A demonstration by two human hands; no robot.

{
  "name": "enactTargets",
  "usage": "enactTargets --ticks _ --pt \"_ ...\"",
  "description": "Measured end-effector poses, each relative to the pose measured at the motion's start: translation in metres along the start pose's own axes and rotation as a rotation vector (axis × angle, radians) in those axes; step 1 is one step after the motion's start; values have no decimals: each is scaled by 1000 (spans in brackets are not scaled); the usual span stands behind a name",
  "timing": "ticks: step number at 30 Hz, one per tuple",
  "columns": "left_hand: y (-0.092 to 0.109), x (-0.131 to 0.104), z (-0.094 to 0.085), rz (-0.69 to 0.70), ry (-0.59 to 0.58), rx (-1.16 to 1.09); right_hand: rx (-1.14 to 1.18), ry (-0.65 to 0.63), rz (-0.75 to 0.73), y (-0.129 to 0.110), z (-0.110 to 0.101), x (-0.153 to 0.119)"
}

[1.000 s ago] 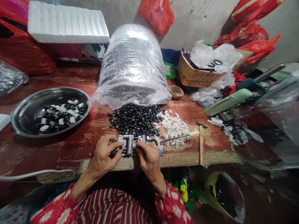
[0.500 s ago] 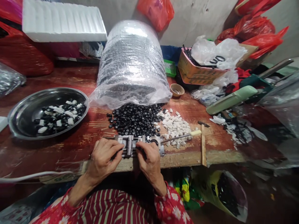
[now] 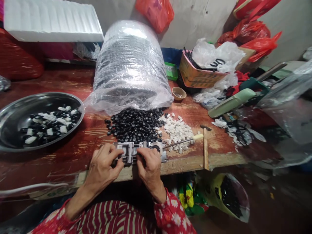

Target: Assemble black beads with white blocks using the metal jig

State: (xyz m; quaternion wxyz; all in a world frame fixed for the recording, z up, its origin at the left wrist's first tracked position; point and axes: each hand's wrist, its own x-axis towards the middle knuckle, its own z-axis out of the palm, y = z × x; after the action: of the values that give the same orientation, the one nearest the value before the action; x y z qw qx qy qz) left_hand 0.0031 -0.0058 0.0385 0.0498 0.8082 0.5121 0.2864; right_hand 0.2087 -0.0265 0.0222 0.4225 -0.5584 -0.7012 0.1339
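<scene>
A small metal vise-like jig (image 3: 130,152) with rails and a crossbar lies at the table's front edge. My left hand (image 3: 104,164) is at its left end, thumb and fingers curled toward each other around something dark. At the jig's middle, my right hand (image 3: 149,164) has its thumb and forefinger pinched; what they hold is hidden. A rod with a pale yellow handle (image 3: 198,137) reaches right from the jig's round end. Directly behind lie a heap of small black round caps (image 3: 136,125) and a pile of small white pieces (image 3: 179,131).
A steel bowl (image 3: 81,110) with black-and-white pieces stands left. A large plastic-wrapped roll (image 3: 131,61) rises behind the heaps. To the right are a hammer (image 3: 205,149), a small tan bowl (image 3: 179,93) and a filled box (image 3: 200,75). An open bag (image 3: 231,198) sits below the edge.
The view has turned slightly right, so everything sits further left. My left hand's fingertips have drawn back a little from the jig's left part. My right hand stays at the jig.
</scene>
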Motion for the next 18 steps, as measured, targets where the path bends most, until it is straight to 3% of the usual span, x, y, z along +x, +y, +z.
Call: enactTargets --ticks 7,10,14,18 --pt "-6 3 -3 43 -50 7 -115 31 -91 0 2 -3" --pt "-9 1 -2 -5 -71 -53 -116 29 -117 1 1 -3" --pt "-13 -3 1 -78 -72 -150 -73 -15 -130 5 -5 -3" --pt "-18 -4 1 -66 -78 -236 45 -82 -170 8 -18 2"
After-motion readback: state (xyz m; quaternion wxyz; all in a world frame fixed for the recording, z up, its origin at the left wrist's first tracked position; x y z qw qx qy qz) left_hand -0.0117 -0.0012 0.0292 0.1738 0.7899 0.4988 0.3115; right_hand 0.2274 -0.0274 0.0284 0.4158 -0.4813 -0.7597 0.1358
